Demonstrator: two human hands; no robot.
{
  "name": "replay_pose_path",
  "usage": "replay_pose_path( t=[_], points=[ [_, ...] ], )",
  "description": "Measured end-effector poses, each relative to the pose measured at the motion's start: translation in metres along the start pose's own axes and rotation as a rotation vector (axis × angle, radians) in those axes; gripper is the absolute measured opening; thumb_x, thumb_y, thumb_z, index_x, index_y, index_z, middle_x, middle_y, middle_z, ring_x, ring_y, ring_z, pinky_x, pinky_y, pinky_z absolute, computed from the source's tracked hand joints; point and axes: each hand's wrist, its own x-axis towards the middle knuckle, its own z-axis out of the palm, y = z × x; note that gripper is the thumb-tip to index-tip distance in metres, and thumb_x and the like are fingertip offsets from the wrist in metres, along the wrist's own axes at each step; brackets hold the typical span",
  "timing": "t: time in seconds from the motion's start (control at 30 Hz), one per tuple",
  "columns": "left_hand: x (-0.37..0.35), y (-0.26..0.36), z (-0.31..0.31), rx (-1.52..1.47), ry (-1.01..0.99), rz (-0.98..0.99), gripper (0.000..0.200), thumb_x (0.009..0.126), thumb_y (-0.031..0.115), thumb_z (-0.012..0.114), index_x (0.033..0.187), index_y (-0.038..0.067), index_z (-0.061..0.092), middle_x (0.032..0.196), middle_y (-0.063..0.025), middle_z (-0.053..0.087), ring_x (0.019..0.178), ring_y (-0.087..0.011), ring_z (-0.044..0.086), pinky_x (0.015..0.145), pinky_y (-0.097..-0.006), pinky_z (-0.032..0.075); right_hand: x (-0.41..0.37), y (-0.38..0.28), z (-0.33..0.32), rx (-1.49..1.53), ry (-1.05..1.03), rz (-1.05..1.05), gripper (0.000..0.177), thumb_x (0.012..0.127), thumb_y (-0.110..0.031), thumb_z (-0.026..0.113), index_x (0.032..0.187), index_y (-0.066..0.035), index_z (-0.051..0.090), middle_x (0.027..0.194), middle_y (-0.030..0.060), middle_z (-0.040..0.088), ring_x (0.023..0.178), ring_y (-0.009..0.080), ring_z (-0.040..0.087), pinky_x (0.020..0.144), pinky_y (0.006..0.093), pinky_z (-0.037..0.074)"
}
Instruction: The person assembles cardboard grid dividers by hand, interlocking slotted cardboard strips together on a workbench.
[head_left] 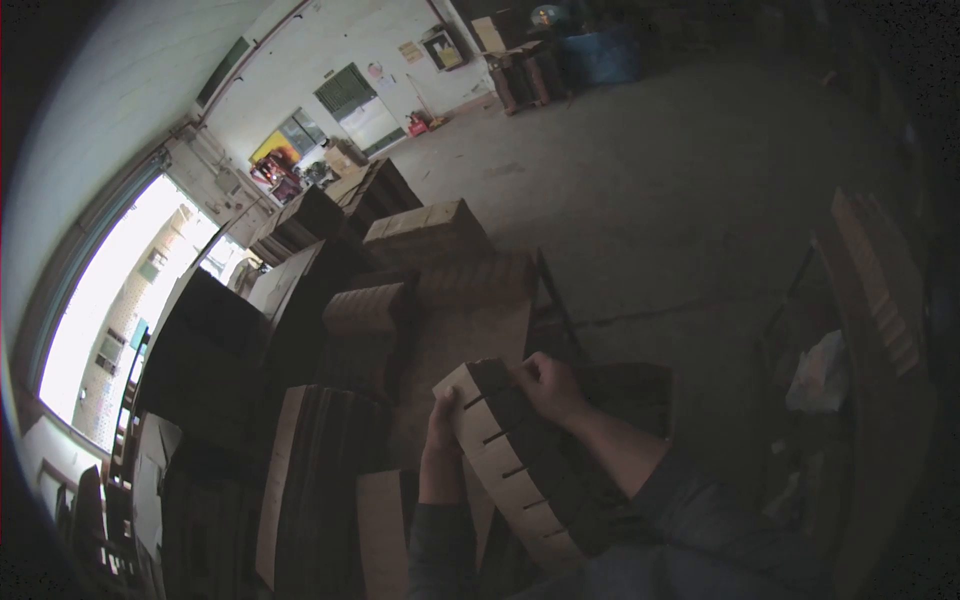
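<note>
A long slotted cardboard piece lies tilted in front of me, its pale face cut by several short dark notches. My left hand grips its upper left edge, with the thumb on the pale face. At the darker far side of the same piece, my right hand is closed, fingers curled and pressed together. Shadow hides what those fingers pinch. Below my right forearm is a dark, box-like shape whose inside I cannot make out.
Stacked cardboard sheets stand on the left, with bundled cardboard beyond. At the right, a cardboard stack stands near a crumpled plastic bag. Concrete floor stretches towards a far wall with a door. A bright opening is at left.
</note>
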Motion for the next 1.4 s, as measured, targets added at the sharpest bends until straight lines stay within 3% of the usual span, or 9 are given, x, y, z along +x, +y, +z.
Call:
replay_pose_path(
  t=[0.23,0.3,0.4,0.6,0.77,0.9,1.2,1.3,1.4],
  points=[
    [-0.017,0.006,-0.019,0.002,0.159,0.051,0.057,0.090,0.041,0.059,0.129,0.000,0.054,0.119,-0.0167,0.065,0.108,-0.0306,0.064,0.093,-0.0412,0.052,0.020,0.067,-0.025,0.157,0.310,0.069,0.028,0.094,-0.040,0.061,0.079,-0.017,0.054,0.068,-0.0023,0.055,0.059,0.0086,0.050,0.053,0.0269,0.042],
    [-0.025,0.009,-0.027,-0.013,0.180,0.072,0.061,0.089,0.043,0.060,0.133,0.001,0.051,0.124,-0.0183,0.063,0.112,-0.0335,0.062,0.095,-0.0454,0.051,0.011,0.080,-0.046,0.057,0.194,0.155,0.025,0.095,-0.034,0.061,0.081,-0.013,0.061,0.068,0.0005,0.060,0.059,0.0104,0.054,0.052,0.0273,0.046],
    [-0.028,0.003,-0.043,-0.067,0.193,0.084,0.059,0.090,0.043,0.059,0.133,0.003,0.053,0.124,-0.0173,0.063,0.113,-0.0331,0.062,0.095,-0.0463,0.051,-0.010,0.115,-0.054,-0.393,-0.008,0.229,0.052,0.096,-0.045,0.051,0.122,-0.001,0.056,0.121,0.0157,0.058,0.112,0.0300,0.053,0.095,0.0382,0.041],
    [-0.028,0.012,-0.041,0.014,0.329,0.034,0.060,0.088,0.044,0.061,0.130,0.003,0.054,0.121,-0.0177,0.064,0.109,-0.0338,0.064,0.090,-0.0460,0.053,-0.040,0.129,-0.042,-1.062,-0.434,0.114,0.033,0.094,-0.030,0.044,0.086,-0.010,0.069,0.091,0.0162,0.070,0.085,0.0389,0.066,0.069,0.0506,0.049],
    [-0.017,0.010,-0.063,-0.127,0.245,0.061,0.053,0.087,0.038,0.064,0.126,0.002,0.056,0.115,-0.0159,0.066,0.103,-0.0315,0.066,0.086,-0.0441,0.055,-0.072,0.038,-0.010,-0.266,-0.584,0.248,0.069,0.093,-0.039,0.061,0.143,-0.002,0.032,0.143,0.0198,0.042,0.128,0.0333,0.047,0.103,0.0432,0.041],
    [-0.009,0.020,-0.082,-0.158,0.246,0.070,0.055,0.085,0.038,0.066,0.126,0.001,0.057,0.115,-0.0177,0.067,0.103,-0.0327,0.066,0.086,-0.0449,0.055,-0.086,-0.007,0.032,0.263,-0.757,-0.013,0.114,0.072,-0.048,0.081,0.152,-0.003,0.013,0.149,0.0152,0.036,0.137,0.0265,0.035,0.114,0.0424,0.032],
    [0.010,0.030,-0.166,-0.303,0.391,0.437,0.056,0.082,0.033,0.069,0.129,0.008,0.051,0.121,-0.0139,0.061,0.108,-0.0296,0.061,0.091,-0.0448,0.051,0.006,0.030,0.082,0.001,-0.666,-0.276,0.118,0.067,-0.042,0.088,0.151,-0.003,0.015,0.153,0.0177,0.029,0.142,0.0286,0.027,0.119,0.0418,0.021],
    [0.002,0.014,-0.213,-0.334,0.364,0.361,0.050,0.087,0.027,0.067,0.132,0.026,0.047,0.132,-0.0079,0.054,0.119,-0.0261,0.053,0.098,-0.0452,0.044,0.055,0.038,0.071,-0.470,-0.701,-0.178,0.126,0.062,-0.056,0.086,0.151,-0.002,0.014,0.153,0.0225,0.028,0.141,0.0347,0.030,0.118,0.0422,0.025],
    [-0.023,0.006,-0.221,0.130,0.666,0.110,0.081,0.085,0.045,0.067,0.149,0.021,0.023,0.145,-0.0131,0.039,0.123,-0.0230,0.048,0.095,-0.0375,0.044,0.113,0.032,0.064,-0.836,-0.692,-0.035,0.126,0.067,-0.058,0.080,0.155,-0.011,0.002,0.150,0.0310,0.025,0.141,0.0451,0.024,0.114,0.0589,0.016]
  ],
)
